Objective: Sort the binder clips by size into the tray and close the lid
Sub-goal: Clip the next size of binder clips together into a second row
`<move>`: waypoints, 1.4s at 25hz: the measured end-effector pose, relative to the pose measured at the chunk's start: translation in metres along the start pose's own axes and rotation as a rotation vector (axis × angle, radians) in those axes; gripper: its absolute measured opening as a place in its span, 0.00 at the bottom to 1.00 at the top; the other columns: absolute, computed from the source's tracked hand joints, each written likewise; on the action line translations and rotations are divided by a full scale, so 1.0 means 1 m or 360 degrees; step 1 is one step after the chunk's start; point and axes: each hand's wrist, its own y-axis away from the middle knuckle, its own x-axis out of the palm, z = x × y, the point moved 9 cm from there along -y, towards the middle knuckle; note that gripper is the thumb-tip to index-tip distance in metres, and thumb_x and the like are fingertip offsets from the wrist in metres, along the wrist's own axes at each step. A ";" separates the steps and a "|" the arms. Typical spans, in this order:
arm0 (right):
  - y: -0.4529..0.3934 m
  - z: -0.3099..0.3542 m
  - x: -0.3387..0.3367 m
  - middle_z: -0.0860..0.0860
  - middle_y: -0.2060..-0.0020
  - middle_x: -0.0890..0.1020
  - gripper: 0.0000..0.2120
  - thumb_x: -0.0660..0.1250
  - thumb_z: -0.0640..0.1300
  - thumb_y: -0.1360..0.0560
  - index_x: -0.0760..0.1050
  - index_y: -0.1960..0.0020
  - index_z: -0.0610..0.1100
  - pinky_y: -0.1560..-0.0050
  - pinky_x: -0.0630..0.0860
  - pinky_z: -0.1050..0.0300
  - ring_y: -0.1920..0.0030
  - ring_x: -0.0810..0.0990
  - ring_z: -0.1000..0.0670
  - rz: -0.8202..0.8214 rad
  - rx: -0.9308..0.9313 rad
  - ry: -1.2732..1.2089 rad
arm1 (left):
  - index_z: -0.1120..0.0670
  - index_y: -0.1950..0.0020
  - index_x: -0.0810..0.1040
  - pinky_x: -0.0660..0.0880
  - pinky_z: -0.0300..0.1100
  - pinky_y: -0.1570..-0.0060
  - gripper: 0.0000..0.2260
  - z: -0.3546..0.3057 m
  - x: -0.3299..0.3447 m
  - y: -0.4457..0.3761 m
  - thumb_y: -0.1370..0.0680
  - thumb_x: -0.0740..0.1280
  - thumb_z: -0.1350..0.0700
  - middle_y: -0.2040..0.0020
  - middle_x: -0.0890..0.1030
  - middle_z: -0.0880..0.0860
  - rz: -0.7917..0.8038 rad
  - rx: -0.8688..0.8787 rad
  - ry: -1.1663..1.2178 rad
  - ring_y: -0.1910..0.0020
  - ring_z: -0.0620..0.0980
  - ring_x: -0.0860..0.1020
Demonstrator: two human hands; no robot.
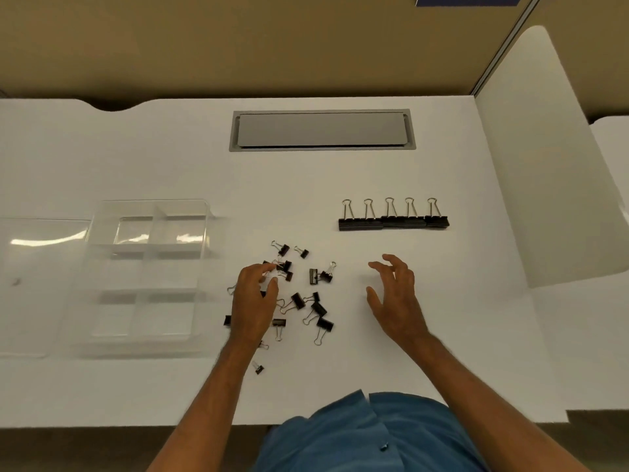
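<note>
Five large black binder clips (393, 218) stood in a row right of centre.
Both the left hand (253, 303) and the right hand (394, 294) were spread and held nothing; the clear six-compartment plastic tray (144, 270) lay at left.

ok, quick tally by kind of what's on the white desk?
Large black binder clips, lined up in a row: 5
Smaller black binder clips, loose pile: at least 14 (left hand covers some)
Clear plastic compartment tray: 1
Clear flat lid: 1
Total: at least 21
</note>
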 end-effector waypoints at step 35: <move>-0.008 0.107 0.087 0.55 0.48 0.74 0.15 0.76 0.45 0.26 0.73 0.45 0.49 0.52 0.78 0.64 0.53 0.78 0.57 0.0145 0.0120 -0.0477 | 0.49 0.25 0.65 0.65 0.51 0.37 0.27 0.043 -0.009 0.020 0.22 0.69 0.52 0.30 0.68 0.54 0.0422 0.0300 -0.1039 0.32 0.54 0.66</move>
